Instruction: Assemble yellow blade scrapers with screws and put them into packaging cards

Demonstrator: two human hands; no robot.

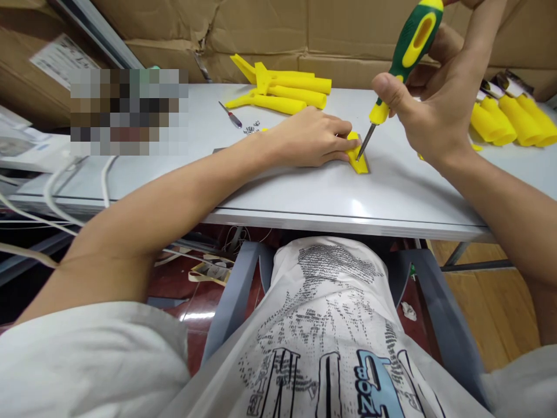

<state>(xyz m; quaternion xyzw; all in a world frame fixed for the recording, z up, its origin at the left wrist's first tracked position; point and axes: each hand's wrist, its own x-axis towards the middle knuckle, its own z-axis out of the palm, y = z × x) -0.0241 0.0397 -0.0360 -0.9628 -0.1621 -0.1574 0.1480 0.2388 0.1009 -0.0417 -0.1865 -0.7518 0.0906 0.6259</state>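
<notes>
My right hand (439,104) is wrapped round the green and yellow handle of a screwdriver (409,55), held at a steep tilt over the table. The screwdriver's tip meets a small yellow plastic piece (357,165) that lies on the white table top. A thin dark edge shows along the piece's right side. With fingers closed on its left side, my left hand (315,138) holds this piece down and hides part of it. Just behind my left wrist are a pile of small screws (252,128) and a small tool with a thin shaft (230,115).
Several yellow plastic handles (291,93) lie at the back of the table (282,194). More yellow handles with metal ends (517,116) lie at the right. White cables (54,186) hang at the left edge. Cardboard (357,38) stands behind the table.
</notes>
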